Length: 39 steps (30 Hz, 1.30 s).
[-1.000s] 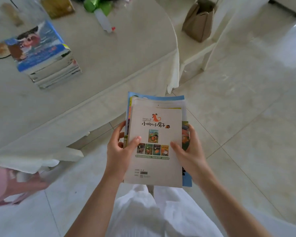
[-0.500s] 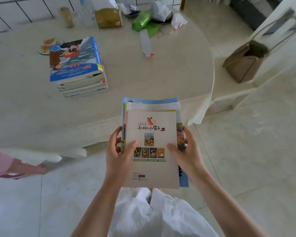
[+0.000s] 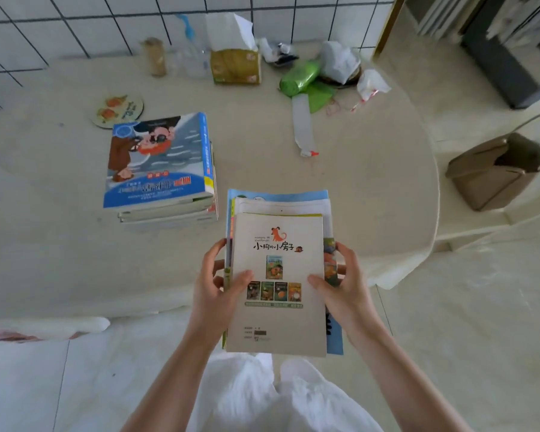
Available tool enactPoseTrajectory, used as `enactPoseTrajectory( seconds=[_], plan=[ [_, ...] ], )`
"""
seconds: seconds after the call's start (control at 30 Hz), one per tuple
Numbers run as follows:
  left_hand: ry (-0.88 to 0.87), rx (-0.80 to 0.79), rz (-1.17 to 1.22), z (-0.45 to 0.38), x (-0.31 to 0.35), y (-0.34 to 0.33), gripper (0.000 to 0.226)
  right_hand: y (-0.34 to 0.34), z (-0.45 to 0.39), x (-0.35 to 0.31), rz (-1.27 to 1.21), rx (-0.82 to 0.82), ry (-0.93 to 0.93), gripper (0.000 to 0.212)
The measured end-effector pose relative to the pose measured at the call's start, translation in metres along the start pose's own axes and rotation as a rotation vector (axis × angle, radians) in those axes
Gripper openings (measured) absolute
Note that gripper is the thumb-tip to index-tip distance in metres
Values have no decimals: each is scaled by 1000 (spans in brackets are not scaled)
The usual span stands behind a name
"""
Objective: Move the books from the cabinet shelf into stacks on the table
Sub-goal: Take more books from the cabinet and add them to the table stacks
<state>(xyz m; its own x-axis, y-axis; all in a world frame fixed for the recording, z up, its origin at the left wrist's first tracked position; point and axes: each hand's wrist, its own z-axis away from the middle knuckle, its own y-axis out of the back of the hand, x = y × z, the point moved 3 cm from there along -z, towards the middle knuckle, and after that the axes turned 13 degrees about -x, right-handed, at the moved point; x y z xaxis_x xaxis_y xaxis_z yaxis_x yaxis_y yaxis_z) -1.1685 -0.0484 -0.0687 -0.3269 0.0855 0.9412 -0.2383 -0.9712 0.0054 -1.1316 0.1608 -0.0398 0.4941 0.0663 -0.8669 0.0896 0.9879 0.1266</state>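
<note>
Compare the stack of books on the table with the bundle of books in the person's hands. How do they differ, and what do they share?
The stack on the table rests on the tablecloth, untouched; the held bundle is gripped by the left hand and right hand above the table's edge. The stack's top cover is blue and illustrated; the bundle's is pale with an orange dog. The bundle's books are fanned unevenly; the stack's sit squarer. Both are several children's books lying flat.
</note>
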Motion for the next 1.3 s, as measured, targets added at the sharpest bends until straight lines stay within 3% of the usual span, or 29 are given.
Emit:
enactPoseTrajectory(
  seconds=[0.2,0.33,0.57,0.67,0.8,0.93,1.1,1.3],
  plan=[
    [-77,-57,-170,-80,27,16,76,11,-69,-34,12,29,-25,93],
    [-59,-89,-171,-115,33,16,85,19,-99,-49,32,44,-48,75],
    [-113,-54,-119,-147,31,9,61,31,-131,-51,46,53,48,59],
    [-145,-27,-111,-147,32,5,64,36,-138,-48,57,16,106,60],
    [-224,14,-92,-146,33,0,85,40,-152,-43,103,-25,133,56],
    [-259,60,-106,-142,22,0,74,40,-166,-32,156,-67,126,66],
    [-256,80,-128,-146,17,3,70,45,-180,-32,221,-104,170,64],
    [-174,60,-390,-154,16,8,67,61,-193,-25,364,-227,184,73]
  ],
)
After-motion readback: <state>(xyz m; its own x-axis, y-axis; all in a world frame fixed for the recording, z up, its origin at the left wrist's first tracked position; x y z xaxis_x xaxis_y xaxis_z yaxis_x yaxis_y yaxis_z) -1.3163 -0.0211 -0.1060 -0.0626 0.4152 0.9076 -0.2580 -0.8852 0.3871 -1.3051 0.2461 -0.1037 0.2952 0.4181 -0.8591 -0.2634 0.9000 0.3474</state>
